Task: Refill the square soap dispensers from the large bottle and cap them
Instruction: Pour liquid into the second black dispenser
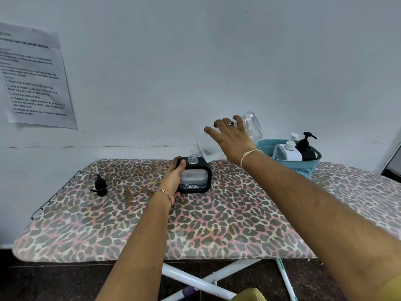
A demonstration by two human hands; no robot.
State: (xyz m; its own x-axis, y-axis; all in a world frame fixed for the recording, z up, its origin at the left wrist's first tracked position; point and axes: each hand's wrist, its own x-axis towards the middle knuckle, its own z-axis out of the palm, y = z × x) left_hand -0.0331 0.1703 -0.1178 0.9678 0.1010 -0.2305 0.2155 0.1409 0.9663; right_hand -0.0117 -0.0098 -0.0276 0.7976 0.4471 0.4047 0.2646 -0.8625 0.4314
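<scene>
Head view.

Recorded black square plastic soap dispenser (196,178) standing upright on leopard-print fabric ironing board (217,224), toward the far edge, about mid-length. Held at its left side by left hand (172,181): thumb laid over the top left corner, palm against the side wall, remaining fingers wrapped behind and hidden. Grasp closed round the frame. Neck uncapped. Front window clear, showing pale foamy contents above and a textured transparent band below. Frame black, corners rounded.

Recorded large clear plastic bottle (206,146) held above the board and tilted steeply, threaded mouth down and meeting the dispenser's open neck, base up toward the right. Clasped across mid-body by right hand (232,137), fingers (211,131) spread and curled over the upper wall, ring on one finger. Walls transparent, embossed at the base. Fill level impossible to judge.

Noted black plastic pump head (100,184) with its dip tube lying on the board, well apart to the left of the dispenser, touched by neither hand.

Noted teal woven-pattern plastic basket (303,168) at the far right of the board, holding white pump dispenser (287,152) and black pump dispenser (307,152) side by side, pumps fitted.

Noted printed paper sheet (34,77) fixed to the pale wall at left, text blurred.
</scene>
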